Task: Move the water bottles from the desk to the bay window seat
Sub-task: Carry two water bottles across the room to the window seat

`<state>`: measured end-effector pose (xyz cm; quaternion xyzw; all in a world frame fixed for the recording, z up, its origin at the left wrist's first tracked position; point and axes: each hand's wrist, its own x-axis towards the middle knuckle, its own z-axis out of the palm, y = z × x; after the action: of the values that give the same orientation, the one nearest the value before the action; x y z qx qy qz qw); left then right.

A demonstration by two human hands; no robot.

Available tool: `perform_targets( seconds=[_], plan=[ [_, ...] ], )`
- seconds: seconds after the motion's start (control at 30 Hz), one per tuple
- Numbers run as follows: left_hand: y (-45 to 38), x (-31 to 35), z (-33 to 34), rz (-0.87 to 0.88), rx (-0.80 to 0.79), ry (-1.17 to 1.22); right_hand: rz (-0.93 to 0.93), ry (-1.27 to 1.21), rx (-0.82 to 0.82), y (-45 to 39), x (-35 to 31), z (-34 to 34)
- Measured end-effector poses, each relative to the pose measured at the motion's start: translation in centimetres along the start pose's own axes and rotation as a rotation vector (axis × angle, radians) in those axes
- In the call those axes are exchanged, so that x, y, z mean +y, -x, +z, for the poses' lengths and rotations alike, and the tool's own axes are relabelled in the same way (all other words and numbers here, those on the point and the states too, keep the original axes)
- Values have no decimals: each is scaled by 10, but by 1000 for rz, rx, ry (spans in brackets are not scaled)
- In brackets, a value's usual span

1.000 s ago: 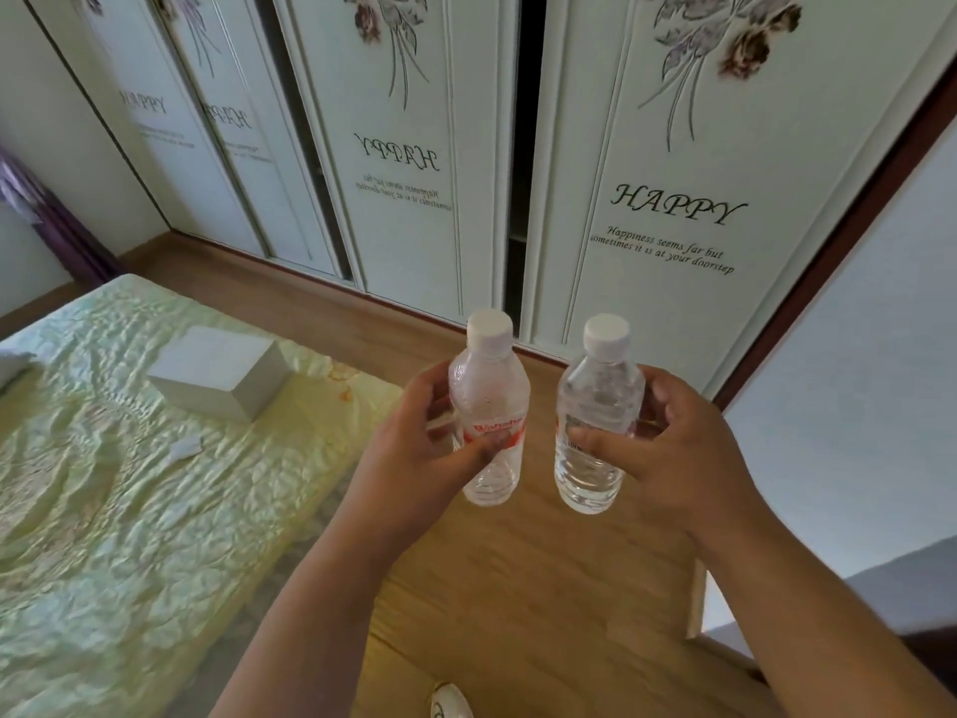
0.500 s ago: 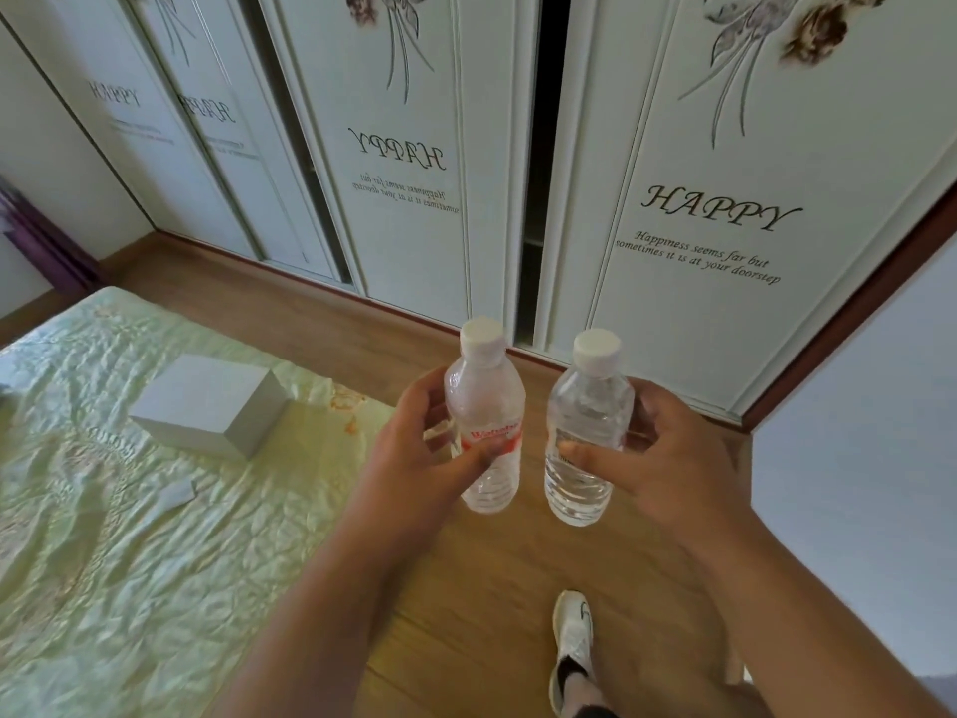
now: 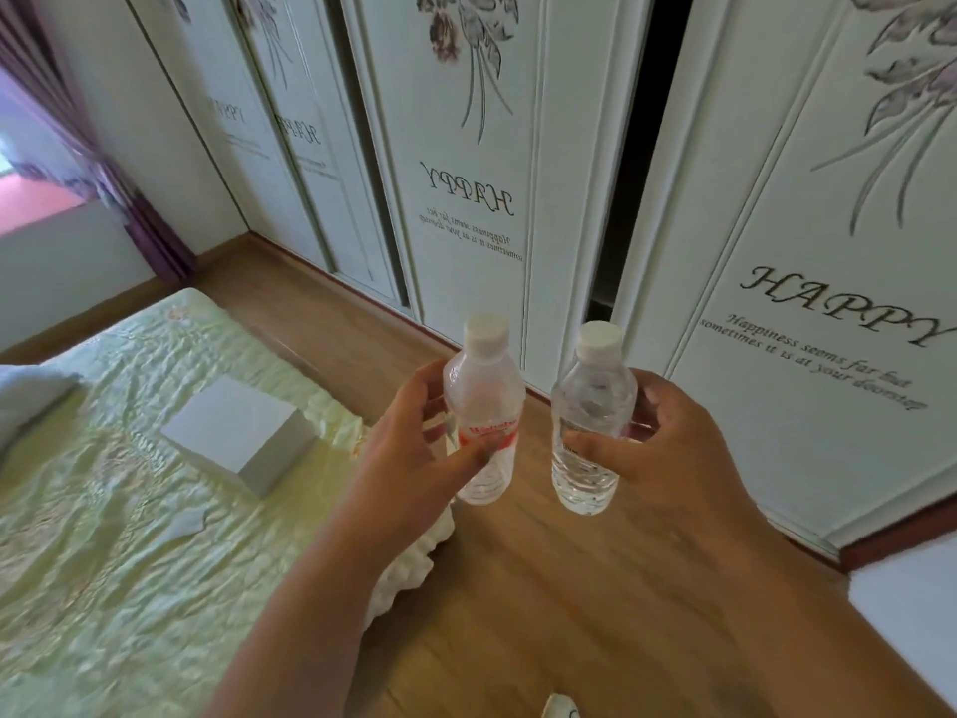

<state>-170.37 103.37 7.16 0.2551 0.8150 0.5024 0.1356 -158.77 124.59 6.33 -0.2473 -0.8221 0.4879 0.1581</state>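
I carry two small clear water bottles with white caps, upright, side by side above the wooden floor. My left hand [image 3: 409, 448] grips the bottle with the red label [image 3: 484, 406]. My right hand [image 3: 668, 448] grips the plain bottle [image 3: 590, 422], which is partly filled with water. The two bottles do not touch. At the far left, a pink sill [image 3: 31, 204] shows under a purple curtain [image 3: 129, 199]; the desk is out of view.
A bed with a pale green cover [image 3: 103, 536] fills the left side, with a white box [image 3: 241, 437] and a pillow corner [image 3: 26, 396] on it. White sliding wardrobe doors [image 3: 466, 173] run along the back, one gap open. A shoe tip [image 3: 562, 709] shows at the bottom.
The view has turned left and moved along the bed: the wardrobe looks nearer, and the curtain and pink sill have come into sight. Both hands keep hold of their bottles.
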Motion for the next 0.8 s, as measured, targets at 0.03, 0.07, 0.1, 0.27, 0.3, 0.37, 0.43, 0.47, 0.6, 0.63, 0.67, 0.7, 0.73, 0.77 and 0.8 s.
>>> perform_targets(
  seconds=[0.03,0.07,0.1,0.27,0.3,0.37,0.43,0.47,0.6,0.63,0.67,0.7,0.73,0.77,0.8],
  plan=[
    [-9,0,3,-9,22,10,-14,4,-13,-14,-1,-2],
    [-17,-1,6,-23,39,28,-25,8,-25,-26,-1,-2],
    [-24,-3,8,-39,50,40,-31,11,-39,-38,-1,-3],
    [-66,-10,8,-72,65,40,-33,7,-89,-85,-1,-3],
    [-77,-13,7,-76,72,42,-34,5,-98,-95,-2,-1],
    [-101,-21,6,-81,72,45,-36,21,-105,-118,-1,5],
    [-126,-28,3,-83,58,58,-29,36,-94,-142,-1,12],
    [-139,-31,1,-83,54,68,-24,41,-87,-154,-2,16],
    [-202,-42,-14,-67,44,134,-10,41,-49,-207,-12,28],
    [-219,-44,-20,-53,38,142,-7,35,-35,-221,-16,32],
    [-236,-45,-26,-41,34,143,-5,29,-22,-236,-20,36],
    [-251,-47,-34,-31,34,144,-3,26,-12,-250,-25,42],
    [-266,-47,-43,-21,36,148,-5,23,-2,-263,-31,48],
    [-280,-49,-52,-12,38,154,-11,22,11,-275,-37,54],
    [-293,-50,-61,-2,40,158,-20,18,25,-287,-43,61]
  ],
)
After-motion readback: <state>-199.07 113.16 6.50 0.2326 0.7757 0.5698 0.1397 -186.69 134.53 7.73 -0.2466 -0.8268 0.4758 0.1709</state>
